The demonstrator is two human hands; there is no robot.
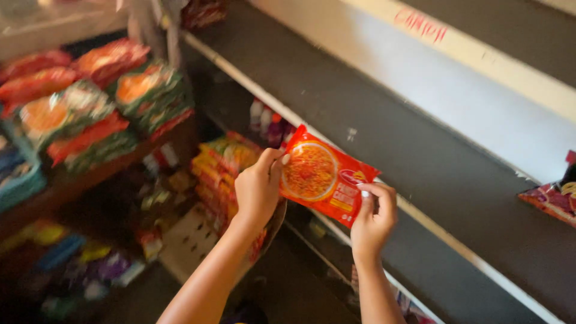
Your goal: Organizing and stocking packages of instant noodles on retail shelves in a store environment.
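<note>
An orange-red noodle packet (324,175) with a round picture of noodles is held up in front of a dark grey shelf (384,126). My left hand (258,189) grips the packet's left edge with thumb and fingers. My right hand (373,216) pinches its lower right corner. The packet is tilted, its top corner pointing up and left, and it hovers just at the shelf's pale front edge.
More noodle packets in red, green and orange (90,102) lie stacked on a shelf at the left. A yellow-orange pile of packets (219,165) sits lower down. A dark red packet (555,195) lies on the grey shelf at the far right. A cardboard box (192,240) stands below.
</note>
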